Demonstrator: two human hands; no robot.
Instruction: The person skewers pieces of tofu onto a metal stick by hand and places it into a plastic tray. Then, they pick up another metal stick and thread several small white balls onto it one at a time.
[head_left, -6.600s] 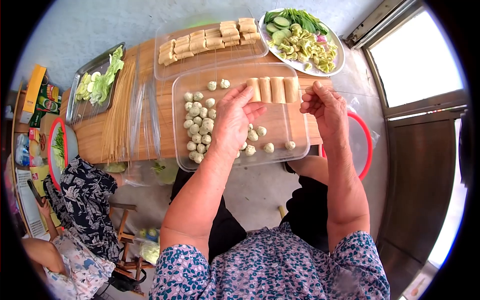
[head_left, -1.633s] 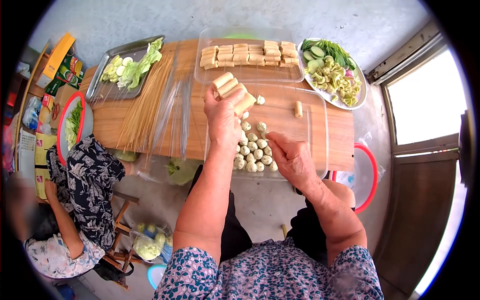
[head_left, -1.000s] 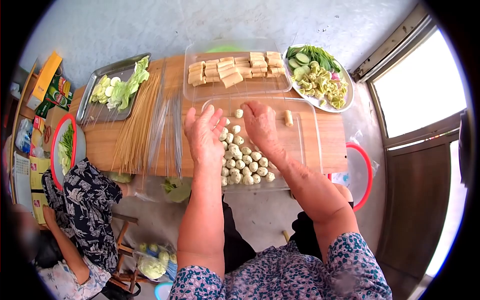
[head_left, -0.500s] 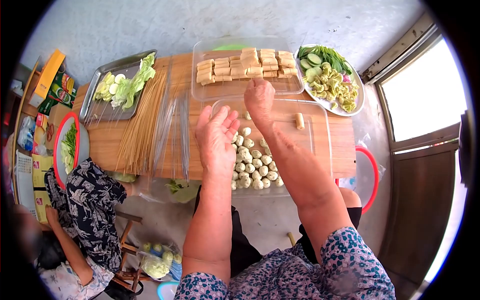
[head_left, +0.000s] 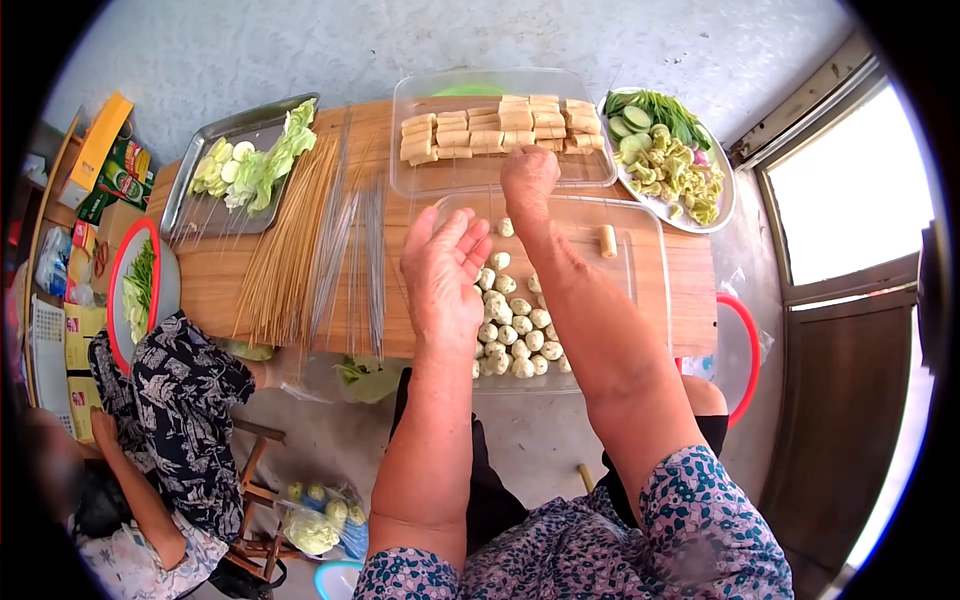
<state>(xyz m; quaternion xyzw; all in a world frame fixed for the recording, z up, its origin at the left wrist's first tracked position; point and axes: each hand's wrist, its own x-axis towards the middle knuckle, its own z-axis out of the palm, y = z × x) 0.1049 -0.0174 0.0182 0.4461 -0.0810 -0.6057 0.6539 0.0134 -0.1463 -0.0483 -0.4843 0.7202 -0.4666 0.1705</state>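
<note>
My right hand (head_left: 530, 176) is closed at the near edge of a clear plastic tray (head_left: 400, 178), right by the rows of pale tan rolls (head_left: 470, 132). Whatever its fingers hold, if anything, is hidden beneath them. My left hand (head_left: 445, 258) is palm up with its fingers apart, and nothing shows in it. It hovers over the left edge of a second clear tray (head_left: 655, 300). Inside that tray lie many speckled whitish balls (head_left: 520, 325), partly behind my forearms. One single tan roll (head_left: 607, 241) stands apart at its right side.
Bamboo skewers (head_left: 290, 250) and thin metal skewers (head_left: 370, 270) lie left of my hands. A metal tray (head_left: 190, 165) holds skewered vegetables. At right is a plate of greens (head_left: 728, 205). Another person (head_left: 190, 410) sits at left, near a red-rimmed basket (head_left: 115, 290).
The raised stack of rolls by my right hand now sits lower, more in line with the rows. My left hand stays open. The whole view has shifted slightly.
</note>
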